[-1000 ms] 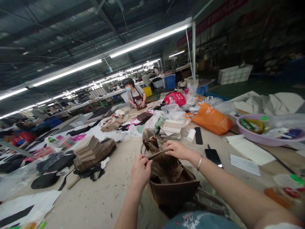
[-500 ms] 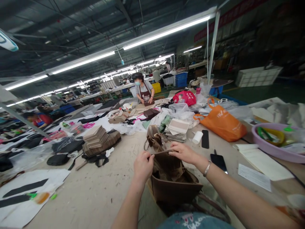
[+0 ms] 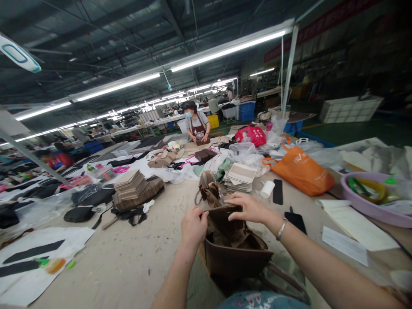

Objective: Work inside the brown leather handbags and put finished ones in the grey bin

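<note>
A brown handbag point(image 3: 238, 257) stands with its mouth up at the table's near edge, its tan lining showing and its strap hanging at the right. My left hand point(image 3: 194, 225) is closed on the left end of the bag's far rim, thumb and forefinger pinched together. Along the same rim, further right, lies my right hand point(image 3: 249, 209), fingers over the far side and thumb inside the mouth. Just beyond the rim is another brown bag piece point(image 3: 208, 186) with a loop handle.
Stacked tan panels point(image 3: 130, 184) lie to the left, grey-beige panels point(image 3: 240, 176) ahead. At right are a white roll point(image 3: 267, 189), a dark phone point(image 3: 277, 192), an orange bag point(image 3: 299, 169) and a purple basin point(image 3: 373, 208). A co-worker point(image 3: 197, 124) stands across the table.
The fingers of my right hand have lifted and spread a little at the rim, and the thumb has dropped inside the bag. My left hand keeps its pinch. The view has shifted slightly.
</note>
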The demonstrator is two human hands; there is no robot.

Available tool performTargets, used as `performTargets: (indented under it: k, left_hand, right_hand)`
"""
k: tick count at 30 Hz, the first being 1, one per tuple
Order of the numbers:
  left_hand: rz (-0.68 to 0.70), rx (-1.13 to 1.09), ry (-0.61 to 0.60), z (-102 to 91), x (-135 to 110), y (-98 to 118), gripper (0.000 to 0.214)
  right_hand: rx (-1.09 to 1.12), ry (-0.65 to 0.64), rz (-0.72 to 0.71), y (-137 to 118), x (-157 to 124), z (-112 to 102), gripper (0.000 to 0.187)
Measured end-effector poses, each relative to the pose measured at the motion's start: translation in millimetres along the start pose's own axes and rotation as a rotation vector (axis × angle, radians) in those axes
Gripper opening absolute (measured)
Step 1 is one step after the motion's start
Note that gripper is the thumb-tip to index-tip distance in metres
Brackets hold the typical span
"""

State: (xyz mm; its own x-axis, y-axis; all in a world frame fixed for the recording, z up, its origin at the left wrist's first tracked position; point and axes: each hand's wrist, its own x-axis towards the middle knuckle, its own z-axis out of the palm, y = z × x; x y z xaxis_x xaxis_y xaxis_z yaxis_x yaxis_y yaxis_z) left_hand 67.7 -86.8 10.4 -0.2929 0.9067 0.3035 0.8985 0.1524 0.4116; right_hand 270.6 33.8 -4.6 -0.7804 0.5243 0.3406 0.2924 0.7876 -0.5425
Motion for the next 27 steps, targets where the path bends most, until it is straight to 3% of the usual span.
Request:
performTargets:
  k: [5, 9, 19, 27]
  left_hand:
    - [0.011, -0.016, -0.004, 0.4, 0, -3, 0.021]
    - [0.021, -0.036, -0.012, 1.1, -1, -5, 0.02]
    - [0.007, 0.019, 0.01, 6.1, 3, -5, 0.02]
    - [0.002, 0.033, 0.0, 3.7, 2, -2, 0.019]
  right_hand:
    - [0.015, 0.022, -0.002, 1, 8, 12, 0.025]
    - [0.097, 0.03, -0.018, 3, 11, 16, 0.018]
    - [0.046, 0.056, -0.06, -2, 15, 18, 0.026]
    - [-0.05, -0.08, -0.028, -10, 15, 0, 0.041]
